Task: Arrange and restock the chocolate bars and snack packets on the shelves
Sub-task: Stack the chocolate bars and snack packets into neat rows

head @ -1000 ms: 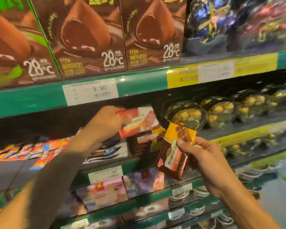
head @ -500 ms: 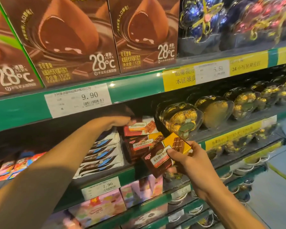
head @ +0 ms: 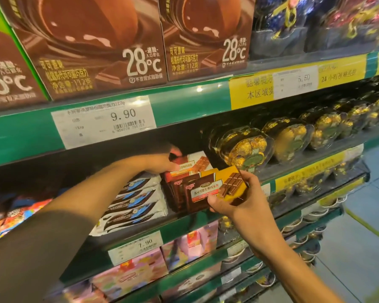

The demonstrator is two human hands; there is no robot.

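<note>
Three brown 28°C boxes [head: 96,47] at upper left, three white-wrapped bars [head: 134,200] stacked at centre, two price tags [head: 104,121].

Shop aisle, green shelf rails [head: 184,101], printed price tags [head: 109,121], stacked boxed chocolates [head: 92,47]
</note>
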